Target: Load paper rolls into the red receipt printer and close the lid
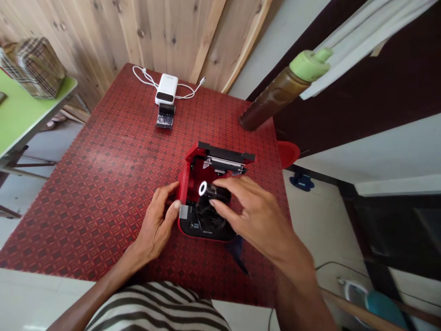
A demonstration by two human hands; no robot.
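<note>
A small red and black printer (188,184) lies on the red patterned table (113,184) with its lid swung up at the back. My left hand (156,225) grips the printer's left side, thumb against its edge. My right hand (255,211) pinches a black roll with a white core (211,191) and holds it inside the open compartment.
A white power bank (166,88) with a white cable and a small black part (165,115) lie at the far end of the table. A brown bottle with a green cap (279,92) stands at the far right corner. A green table (20,110) with a checked bag (37,66) is left.
</note>
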